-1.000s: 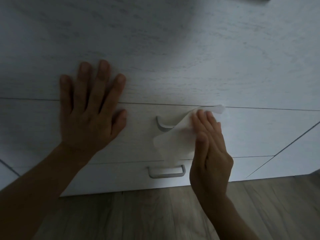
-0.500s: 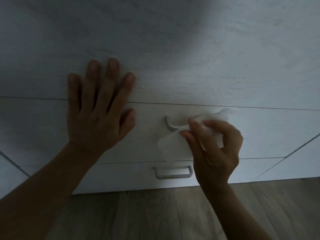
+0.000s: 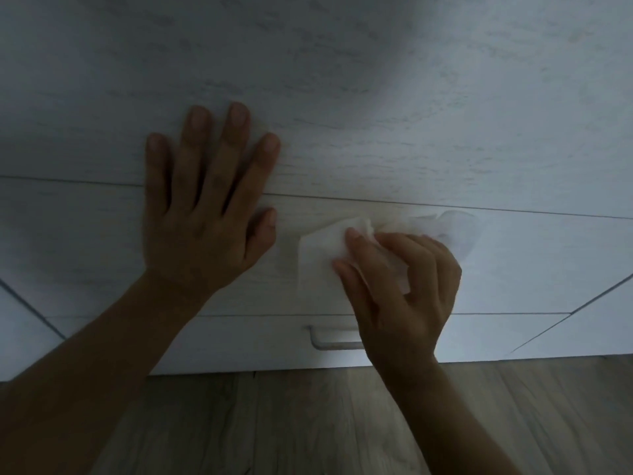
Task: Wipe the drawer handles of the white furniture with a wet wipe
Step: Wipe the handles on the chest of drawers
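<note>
While the right hand [image 3: 400, 289] grips the wet wipe [image 3: 325, 248] bunched against the upper drawer front, covering its handle, the left hand [image 3: 205, 207] presses flat, fingers spread, on the white furniture [image 3: 376, 97]. Below, the lower drawer handle [image 3: 335, 339] shows.

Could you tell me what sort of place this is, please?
Probably a room in a home, perhaps a bedroom: a white chest of drawers with a bar handle stands on a wood-plank floor.

Dim bluish light, brighter toward upper right, soft focus, wide-angle bending at edges
</note>
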`<state>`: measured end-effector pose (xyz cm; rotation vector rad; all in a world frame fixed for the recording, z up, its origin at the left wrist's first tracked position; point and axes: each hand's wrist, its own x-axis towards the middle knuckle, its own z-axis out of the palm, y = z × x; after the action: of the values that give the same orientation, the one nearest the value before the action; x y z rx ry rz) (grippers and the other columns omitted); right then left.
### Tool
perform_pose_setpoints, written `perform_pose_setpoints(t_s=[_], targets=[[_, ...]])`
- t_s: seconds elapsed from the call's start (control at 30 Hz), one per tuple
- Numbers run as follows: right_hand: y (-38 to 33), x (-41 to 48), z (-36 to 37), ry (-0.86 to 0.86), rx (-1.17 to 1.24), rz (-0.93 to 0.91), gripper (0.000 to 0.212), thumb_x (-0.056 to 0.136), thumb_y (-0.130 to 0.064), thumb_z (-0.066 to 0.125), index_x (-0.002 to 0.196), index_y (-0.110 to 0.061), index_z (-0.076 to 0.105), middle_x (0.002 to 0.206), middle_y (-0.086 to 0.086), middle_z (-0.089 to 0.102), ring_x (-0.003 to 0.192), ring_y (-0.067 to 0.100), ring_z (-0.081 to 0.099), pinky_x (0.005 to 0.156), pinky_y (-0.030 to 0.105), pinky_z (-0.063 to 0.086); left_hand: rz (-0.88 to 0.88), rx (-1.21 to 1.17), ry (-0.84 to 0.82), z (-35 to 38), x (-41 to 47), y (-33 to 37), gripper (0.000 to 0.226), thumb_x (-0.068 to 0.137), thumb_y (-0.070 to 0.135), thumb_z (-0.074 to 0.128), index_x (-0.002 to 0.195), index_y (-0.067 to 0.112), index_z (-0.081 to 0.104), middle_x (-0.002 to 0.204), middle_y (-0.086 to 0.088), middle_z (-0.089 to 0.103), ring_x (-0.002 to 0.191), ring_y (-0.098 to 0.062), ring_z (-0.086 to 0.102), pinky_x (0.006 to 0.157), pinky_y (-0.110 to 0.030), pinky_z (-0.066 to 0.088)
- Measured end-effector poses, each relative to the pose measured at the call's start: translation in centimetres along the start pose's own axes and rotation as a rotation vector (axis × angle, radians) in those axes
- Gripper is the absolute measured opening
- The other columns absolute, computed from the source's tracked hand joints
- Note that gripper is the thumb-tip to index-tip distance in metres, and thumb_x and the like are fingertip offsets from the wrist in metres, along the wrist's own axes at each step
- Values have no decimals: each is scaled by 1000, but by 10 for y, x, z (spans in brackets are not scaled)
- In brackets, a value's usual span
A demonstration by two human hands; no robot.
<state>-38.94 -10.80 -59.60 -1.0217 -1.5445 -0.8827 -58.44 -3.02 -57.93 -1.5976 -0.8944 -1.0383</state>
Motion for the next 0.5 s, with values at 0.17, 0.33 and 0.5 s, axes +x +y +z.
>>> perform_pose_setpoints(t_s=[0.17, 0.33, 0.5], targets=[[2, 11, 11, 57, 46, -10, 19, 91, -25, 69, 89, -8, 77, 93, 1, 53, 81, 19, 54, 71, 34, 44, 10, 8, 5, 0, 1, -2, 62, 103, 37, 27, 158, 10, 15, 156, -17, 14, 149, -35, 8, 123, -45, 0], [-2, 6, 7, 5, 70, 55, 20, 94, -21, 65, 94, -4, 76, 96, 1, 52, 83, 19, 52, 74, 34, 45, 3, 24, -6, 1, 0, -1, 61, 104, 38, 27, 158, 11, 16, 164, -14, 6, 152, -25, -3, 123, -45, 2], [3, 9, 7, -38, 80, -28, 19, 91, -20, 69, 97, -2, 75, 97, 0, 52, 85, 18, 52, 71, 35, 48, 7, 8, 4, 1, 0, -2, 62, 103, 38, 27, 158, 11, 17, 166, -7, 0, 152, -25, -3, 124, -45, 2]])
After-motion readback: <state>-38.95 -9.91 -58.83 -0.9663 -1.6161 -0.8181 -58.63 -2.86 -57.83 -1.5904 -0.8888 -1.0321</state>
